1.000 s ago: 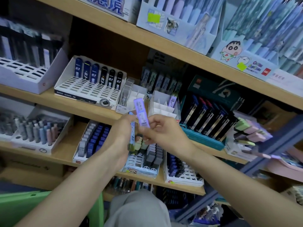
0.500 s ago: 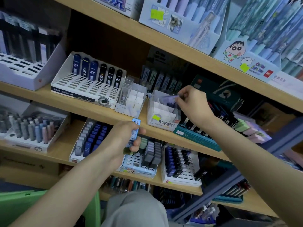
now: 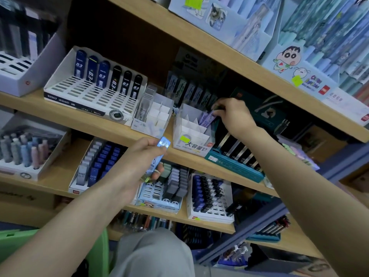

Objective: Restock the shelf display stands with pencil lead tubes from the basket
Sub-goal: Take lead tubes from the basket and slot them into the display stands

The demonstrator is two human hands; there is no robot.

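Right hand (image 3: 233,116): purple tube (image 3: 206,120), right edge of stand (image 3: 189,143) | left hand (image 3: 139,156): blue tube (image 3: 162,144)

You can read "0.3" on the dark tubes (image 3: 125,84), "大容量" on the white divided box (image 3: 196,145), "HB" on the grey tubes (image 3: 81,174).

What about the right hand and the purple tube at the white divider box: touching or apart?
Touching. The head view shows the right hand pinching the upper end of the purple tube, which leans in the white divider box.
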